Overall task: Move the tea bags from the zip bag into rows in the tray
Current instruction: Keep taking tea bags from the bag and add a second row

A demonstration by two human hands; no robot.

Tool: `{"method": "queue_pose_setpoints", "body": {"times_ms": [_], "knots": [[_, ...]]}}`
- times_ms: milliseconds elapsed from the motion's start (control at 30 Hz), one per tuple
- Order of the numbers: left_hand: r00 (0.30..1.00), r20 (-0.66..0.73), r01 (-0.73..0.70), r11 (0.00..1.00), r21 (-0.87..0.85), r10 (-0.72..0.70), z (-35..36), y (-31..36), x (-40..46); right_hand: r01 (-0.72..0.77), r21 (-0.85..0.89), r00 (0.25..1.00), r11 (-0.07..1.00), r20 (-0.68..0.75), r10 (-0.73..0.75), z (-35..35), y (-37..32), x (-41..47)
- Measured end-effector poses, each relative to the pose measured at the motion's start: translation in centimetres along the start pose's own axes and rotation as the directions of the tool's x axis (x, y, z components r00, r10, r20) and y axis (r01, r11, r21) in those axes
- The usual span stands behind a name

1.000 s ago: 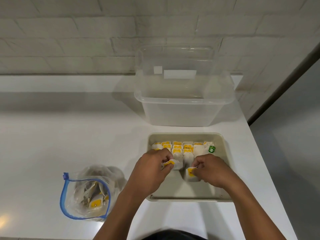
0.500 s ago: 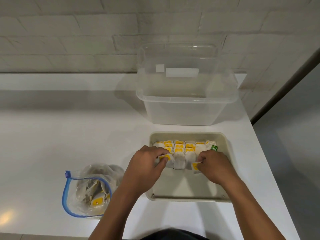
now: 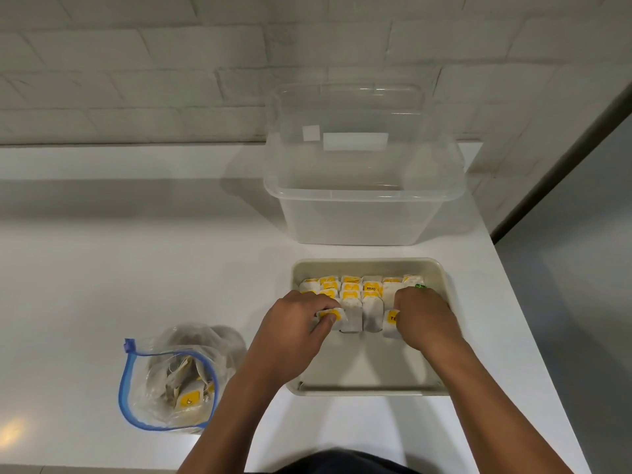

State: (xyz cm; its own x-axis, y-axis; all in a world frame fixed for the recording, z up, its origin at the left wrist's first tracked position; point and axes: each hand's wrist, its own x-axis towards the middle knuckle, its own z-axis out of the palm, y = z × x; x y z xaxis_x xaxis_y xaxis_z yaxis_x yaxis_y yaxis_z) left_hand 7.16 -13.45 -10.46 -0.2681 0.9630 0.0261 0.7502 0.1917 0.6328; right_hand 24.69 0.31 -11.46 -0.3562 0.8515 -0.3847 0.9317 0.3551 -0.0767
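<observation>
White counter [image 3: 136,268]: both hands pinch yellow-tagged paper tea bags into the beige plastic tray [image 3: 369,388]; left hand [image 3: 294,323], right hand [image 3: 424,316], probably. Under those fingertips, a hard shove could topple the neighbouring row.

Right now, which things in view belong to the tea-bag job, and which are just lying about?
Part of the job:
- tray
- rows of tea bags
- zip bag, tea bags left inside
- left hand and right hand, each gripping a tea bag

Lying about:
- clear plastic tub

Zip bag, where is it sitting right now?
In the head view the zip bag lies on the white counter at lower left, open, tea bags inside, left of the tray and beside the left forearm.
</observation>
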Motion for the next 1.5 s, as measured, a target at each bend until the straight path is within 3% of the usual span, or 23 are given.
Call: {"method": "queue_pose_setpoints", "body": {"times_ms": [633,933,1033,1167,1333,1500], "knots": [[1.000,-0.003,-0.014,1.000,0.017,0.014,0.1,-0.1,0.0,-0.076,0.039,0.991,0.996,-0.105,0.080,0.0,-0.4,1.0],[1.000,-0.008,-0.030,0.999,0.022,0.030,0.3,-0.2,0.0,-0.024,0.191,0.979,0.981,-0.194,0.062,-0.4,-0.1,-0.2],[0.999,-0.017,-0.041,0.998,0.041,0.041,0.4,-0.1,0.1,0.009,0.112,0.990,0.994,-0.143,0.007,0.5,0.0,-1.9],[0.999,0.025,-0.035,0.999,-0.016,0.035,0.9,0.5,0.2,0.023,0.131,0.998,0.991,-0.058,-0.016,2.0,-0.3,-3.2],[0.998,0.055,-0.025,0.997,-0.072,0.029,1.7,0.6,0.7,0.025,0.153,0.998,0.988,-0.065,-0.016,1.8,-0.2,-3.2],[0.995,0.086,-0.044,0.999,-0.015,0.045,1.9,1.1,2.3,0.043,0.235,0.998,0.971,-0.061,-0.029,1.5,0.0,-3.6]]}}
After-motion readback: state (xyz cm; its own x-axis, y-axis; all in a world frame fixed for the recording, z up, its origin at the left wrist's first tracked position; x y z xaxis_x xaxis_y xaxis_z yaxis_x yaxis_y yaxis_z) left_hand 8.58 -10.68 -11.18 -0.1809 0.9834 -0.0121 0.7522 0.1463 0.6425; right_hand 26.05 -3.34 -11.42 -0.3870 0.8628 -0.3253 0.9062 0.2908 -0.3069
